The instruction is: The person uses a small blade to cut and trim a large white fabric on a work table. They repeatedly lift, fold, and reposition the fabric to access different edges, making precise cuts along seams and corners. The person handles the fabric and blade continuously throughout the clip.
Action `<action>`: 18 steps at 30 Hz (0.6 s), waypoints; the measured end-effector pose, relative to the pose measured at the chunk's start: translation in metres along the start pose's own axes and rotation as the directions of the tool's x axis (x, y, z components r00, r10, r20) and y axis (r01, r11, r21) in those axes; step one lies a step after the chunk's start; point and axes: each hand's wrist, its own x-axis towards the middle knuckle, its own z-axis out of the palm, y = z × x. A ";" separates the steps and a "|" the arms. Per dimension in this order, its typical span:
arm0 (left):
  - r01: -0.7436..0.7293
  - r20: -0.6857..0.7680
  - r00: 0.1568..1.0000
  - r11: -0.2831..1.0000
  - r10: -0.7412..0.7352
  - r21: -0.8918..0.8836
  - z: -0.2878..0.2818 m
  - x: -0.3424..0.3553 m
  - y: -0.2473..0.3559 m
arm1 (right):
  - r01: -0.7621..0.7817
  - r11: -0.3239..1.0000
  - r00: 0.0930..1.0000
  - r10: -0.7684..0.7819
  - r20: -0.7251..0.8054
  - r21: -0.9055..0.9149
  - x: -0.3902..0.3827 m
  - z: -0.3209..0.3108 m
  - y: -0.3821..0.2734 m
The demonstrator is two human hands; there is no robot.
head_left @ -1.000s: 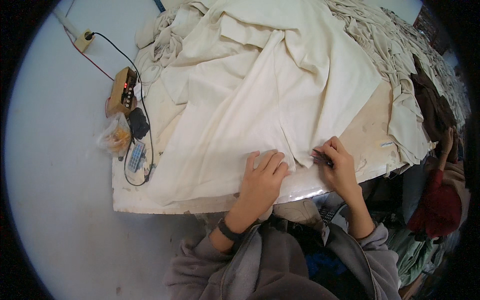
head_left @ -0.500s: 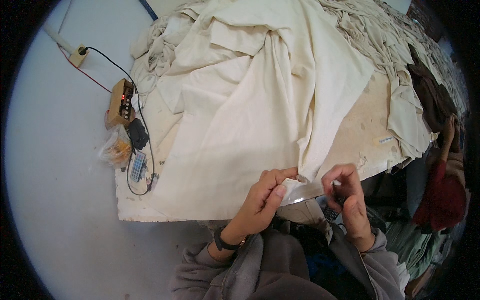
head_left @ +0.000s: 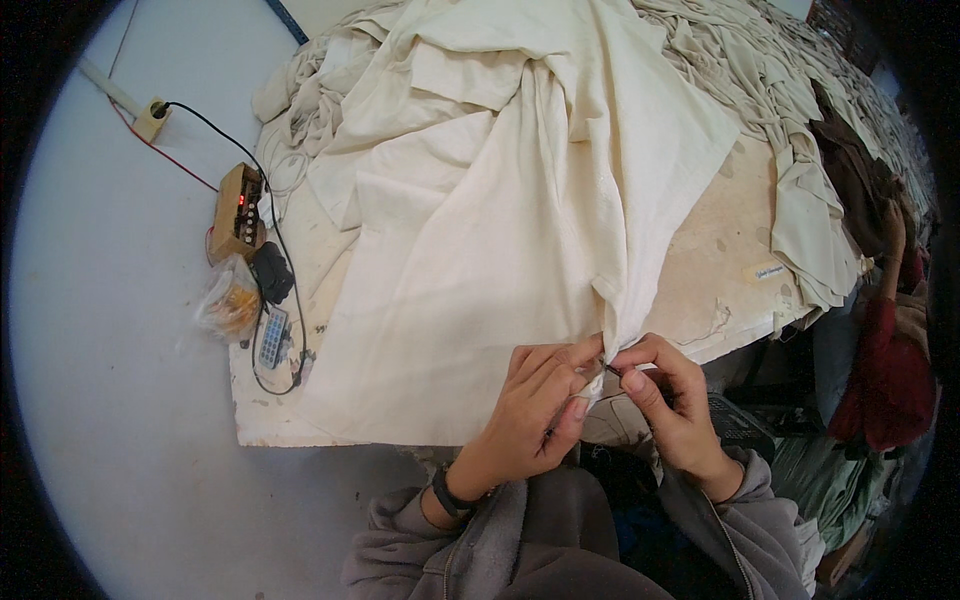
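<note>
1. Since half a second ago, my right hand (head_left: 680,410) has come across to my left hand (head_left: 530,405); then it was apart from the cream fabric (head_left: 470,260), and now the fingertips of both meet at its gathered edge, over the near edge of the table (head_left: 715,240).
2. With my left hand I grip a bunched bit of that edge, thumb below and forefinger above, the other fingers curled over.
3. Between my right thumb and forefinger I pinch a small dark tool (head_left: 613,370), its tip against the bunch; what kind of tool it is, I cannot tell, as my fingers cover most of it.
4. From my fingertips the cream fabric runs away from me in a narrow fold, then spreads over the middle of the table, lying flat beside and beyond my left hand and creased toward the far side.
5. Along the table's left side lie a remote control (head_left: 272,338), a black cable (head_left: 285,240), a clear plastic bag (head_left: 230,300) and a brown box with a red display (head_left: 238,212).
6. Past the table's right side shows a co-worker's red sleeve (head_left: 878,360).
</note>
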 end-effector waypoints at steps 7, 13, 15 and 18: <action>0.019 0.001 1.000 0.997 -0.019 -0.079 0.001 -0.001 -0.001 | 0.013 0.989 1.000 -0.009 -0.024 0.151 0.003 0.004 0.004; 0.117 -0.079 0.985 0.929 -0.154 -0.352 0.004 -0.003 0.001 | 0.160 0.977 0.982 -0.142 -0.123 0.145 0.007 0.008 0.001; 0.148 -0.072 0.980 0.924 -0.185 -0.353 0.003 -0.004 0.003 | 0.158 0.986 0.985 -0.155 -0.070 0.046 0.011 0.009 0.002; 0.216 -0.073 0.957 0.859 -0.280 -0.463 0.001 -0.006 0.009 | 0.215 0.939 0.977 -0.207 -0.057 0.268 0.015 0.007 0.001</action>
